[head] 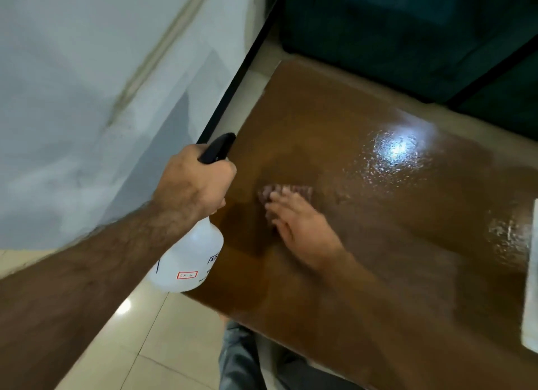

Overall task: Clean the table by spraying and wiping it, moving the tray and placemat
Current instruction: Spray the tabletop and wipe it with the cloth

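Left hand gripping spray bottle above worktop edge. Right hand, fingers flat, pressing cloth on wet brown surface. White tray or placemat at right edge. Risk: tilted bottle dripping onto floor.

- Your table is brown wood, glossy and wet.
- Your spray bottle is translucent white plastic with a black plastic head.
- Your cloth looks woven.

Both forearms are bare with no sleeves showing; grey-blue jeans cover the legs.
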